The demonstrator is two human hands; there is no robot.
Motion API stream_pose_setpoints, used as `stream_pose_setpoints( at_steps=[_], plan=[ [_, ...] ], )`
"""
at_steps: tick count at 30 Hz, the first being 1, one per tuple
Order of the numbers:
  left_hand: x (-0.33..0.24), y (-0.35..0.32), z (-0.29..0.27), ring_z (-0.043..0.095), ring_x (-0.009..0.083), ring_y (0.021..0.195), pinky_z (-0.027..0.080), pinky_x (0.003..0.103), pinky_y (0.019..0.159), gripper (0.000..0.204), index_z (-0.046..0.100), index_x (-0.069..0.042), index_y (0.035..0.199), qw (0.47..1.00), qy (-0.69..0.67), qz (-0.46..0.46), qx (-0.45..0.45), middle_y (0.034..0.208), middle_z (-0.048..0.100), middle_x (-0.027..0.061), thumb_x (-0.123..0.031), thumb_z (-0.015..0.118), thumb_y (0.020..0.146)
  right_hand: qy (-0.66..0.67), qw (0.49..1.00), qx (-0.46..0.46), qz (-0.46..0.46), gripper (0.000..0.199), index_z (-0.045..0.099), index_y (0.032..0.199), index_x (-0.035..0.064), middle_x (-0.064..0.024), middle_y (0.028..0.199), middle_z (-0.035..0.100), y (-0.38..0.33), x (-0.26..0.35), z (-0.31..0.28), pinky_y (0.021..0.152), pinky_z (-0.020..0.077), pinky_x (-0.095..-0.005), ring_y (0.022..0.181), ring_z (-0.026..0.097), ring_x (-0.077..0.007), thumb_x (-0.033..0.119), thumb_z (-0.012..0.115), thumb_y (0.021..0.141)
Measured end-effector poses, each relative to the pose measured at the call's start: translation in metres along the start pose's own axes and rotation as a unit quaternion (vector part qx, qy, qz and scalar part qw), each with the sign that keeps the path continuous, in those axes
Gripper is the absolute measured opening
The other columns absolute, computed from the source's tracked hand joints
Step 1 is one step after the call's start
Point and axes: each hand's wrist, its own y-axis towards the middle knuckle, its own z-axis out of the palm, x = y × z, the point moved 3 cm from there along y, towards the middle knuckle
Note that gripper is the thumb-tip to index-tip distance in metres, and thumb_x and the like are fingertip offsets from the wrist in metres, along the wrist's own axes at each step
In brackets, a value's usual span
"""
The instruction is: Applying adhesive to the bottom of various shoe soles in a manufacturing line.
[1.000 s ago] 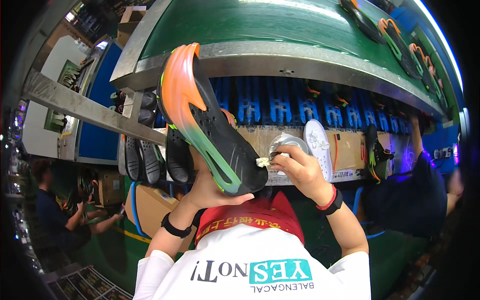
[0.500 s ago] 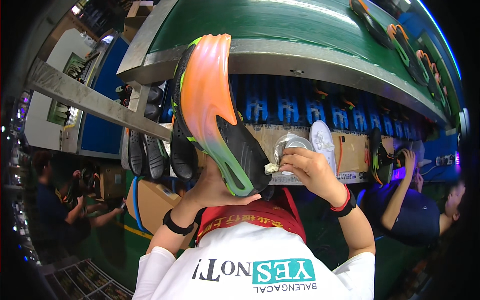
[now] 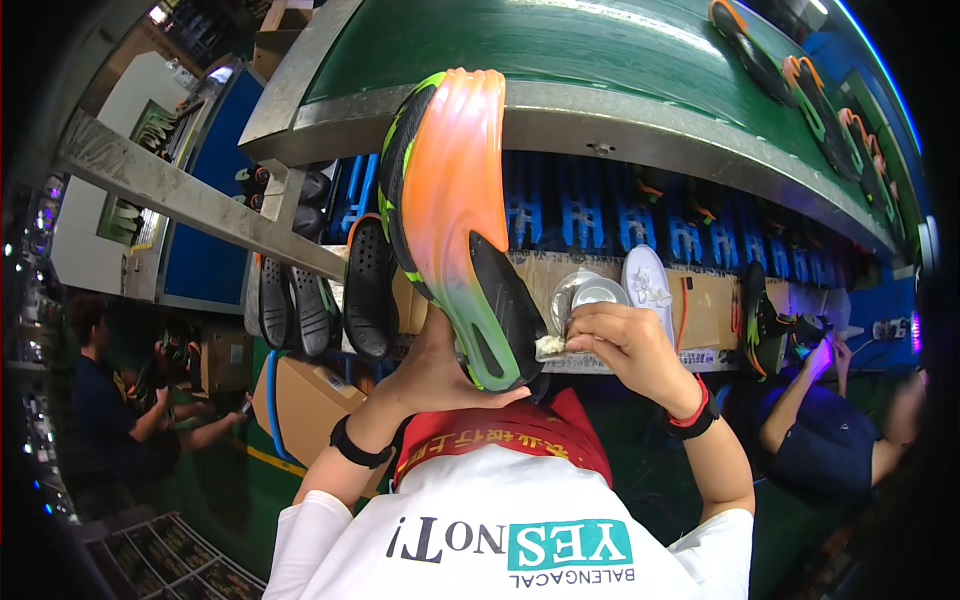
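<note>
My left hand (image 3: 440, 365) grips a sports shoe (image 3: 455, 220) from below, its orange-to-green sole with a black heel patch turned up toward me. My right hand (image 3: 615, 345) pinches a small whitish wad of cloth (image 3: 551, 346) and presses it against the edge of the sole near the heel. A round clear container with a metal lid (image 3: 588, 295) sits on the cardboard-covered ledge (image 3: 700, 310) just behind my right hand.
A green conveyor belt (image 3: 560, 45) runs above, carrying finished shoes (image 3: 810, 90) at its right. Black insoles (image 3: 330, 295) hang at the left. A white insole (image 3: 648, 285) lies on the ledge. A person in dark blue (image 3: 830, 420) works at the right, others (image 3: 120, 410) at the left.
My left hand has turned the shoe from slanting leftward to nearly upright and brought it closer. My right hand stays with the cloth at the sole's heel edge.
</note>
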Motion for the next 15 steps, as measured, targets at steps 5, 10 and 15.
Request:
stream_pose_setpoints(
  at_steps=[5, 10, 15],
  plan=[
    [-0.006, 0.004, -0.004, 0.037, 0.0295, 0.127, 0.035, 0.039, 0.104, 0.127, 0.003, 0.0, 0.144, 0.996, -0.082, -0.015, -0.024, 0.135, 0.032, 0.0169, -0.028, 0.09, 0.056, -0.122, 0.989, -0.056, -0.06, 0.016, 0.064, 0.09, 0.0018, -0.0127, 0.095, 0.064, 0.003, 0.01, -0.001, 0.061, 0.0533, -0.0347, 0.074, 0.065, -0.03, 0.007, 0.071, 0.077],
    [-0.006, 0.004, -0.005, 0.035, 0.0293, 0.129, 0.034, 0.04, 0.105, 0.132, -0.002, 0.001, 0.144, 0.986, -0.161, -0.025, -0.038, 0.137, 0.029, 0.0174, -0.028, 0.09, 0.055, -0.176, 0.976, -0.084, -0.093, 0.018, 0.063, 0.089, 0.0026, -0.0132, 0.094, 0.064, 0.005, 0.015, 0.001, 0.056, 0.0537, -0.0332, 0.069, 0.066, -0.0274, 0.008, 0.073, 0.074],
    [-0.006, 0.003, -0.005, 0.038, 0.0293, 0.127, 0.035, 0.04, 0.105, 0.132, -0.002, 0.002, 0.144, 0.986, -0.159, -0.038, -0.04, 0.137, 0.031, 0.0175, -0.028, 0.09, 0.055, -0.186, 0.968, -0.116, -0.12, 0.02, 0.063, 0.088, 0.0016, -0.0132, 0.094, 0.064, 0.01, 0.017, 0.001, 0.054, 0.0533, -0.0321, 0.066, 0.065, -0.0267, 0.008, 0.073, 0.073]
  ],
)
